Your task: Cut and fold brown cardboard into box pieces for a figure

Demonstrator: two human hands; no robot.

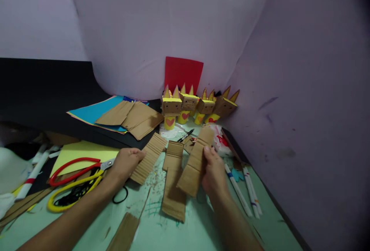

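Over at the far left a few white markers (pixel 34 172) lie at the edge of the pale green table (pixel 202 224), and next to them sit two pairs of scissors, one with red handles (pixel 73 169) and one with yellow handles (pixel 72 193), resting partly on a yellow sheet of paper (pixel 83 151). Behind them, on the black surface, a stack of blue paper (pixel 92 112) carries a few flat brown cardboard pieces (pixel 133 118). The person's left hand (pixel 125 162) is closed around the lower end of a corrugated cardboard strip (pixel 148 156), which slants up and to the right off the table. Just right of it a second cardboard strip (pixel 173 181) lies flat on the table between the two hands, touched by neither as far as I can see. The right hand (pixel 214 172) grips a third cardboard strip (pixel 195 162) along its right edge, holding it tilted above the flat one. Behind the hands stand four small cardboard figures (pixel 199 106) with yellow ears and heart-marked bases, in front of a red sheet (pixel 183 73) leaning on the lilac backdrop. To the right of the right hand more white markers (pixel 245 191) lie on the table.
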